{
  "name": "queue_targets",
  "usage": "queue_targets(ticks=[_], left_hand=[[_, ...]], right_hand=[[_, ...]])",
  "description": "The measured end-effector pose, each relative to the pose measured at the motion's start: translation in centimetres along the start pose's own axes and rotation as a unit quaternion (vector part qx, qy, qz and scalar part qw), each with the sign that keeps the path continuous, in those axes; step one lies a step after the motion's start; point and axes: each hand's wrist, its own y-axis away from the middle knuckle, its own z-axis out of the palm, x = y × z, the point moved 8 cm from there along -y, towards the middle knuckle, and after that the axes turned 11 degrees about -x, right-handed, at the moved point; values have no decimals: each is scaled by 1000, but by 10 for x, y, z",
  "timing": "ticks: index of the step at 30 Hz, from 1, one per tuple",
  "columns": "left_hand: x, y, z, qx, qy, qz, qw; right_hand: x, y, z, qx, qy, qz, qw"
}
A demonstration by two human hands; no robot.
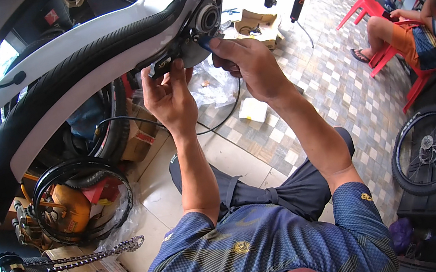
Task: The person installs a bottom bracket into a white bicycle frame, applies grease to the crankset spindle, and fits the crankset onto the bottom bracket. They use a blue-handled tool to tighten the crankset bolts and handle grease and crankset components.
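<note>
A white and black bicycle frame (pixel 96 29) hangs above my hands, with its round bottom bracket (pixel 206 18) showing at the lower end. My left hand (pixel 171 96) pinches a small black part with pale marking (pixel 162 66) against the underside of the frame. On the other side of the bracket, my right hand (pixel 249 64) is closed near a small blue thing (pixel 206 43) at the frame. The fingers cover most of that blue thing, so its kind cannot be made out. A black cable (pixel 226 116) loops below both hands.
An open cardboard box (pixel 260 28) and clear plastic bags (pixel 214 86) lie on the floor ahead. Bare rims (pixel 83 200) and an orange compressor (pixel 70 208) stand left, above a hanging chain (pixel 85 256). A person in orange shorts (pixel 403 41) sits right, near a wheel (pixel 427 150).
</note>
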Motion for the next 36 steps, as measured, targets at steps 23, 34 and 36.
queue_targets(ticks=[23,34,36], left_hand=[[-2,-3,-1,-11,-12,1,1000],[-3,-3,-2,-11,8,8,1000],[-4,-1,-1,-17,18,-4,1000]], right_hand=[[-108,2,-36,-2,665,-274,695],[-119,-9,-21,-40,730,-324,600],[-123,-10,-19,-43,729,-318,605]])
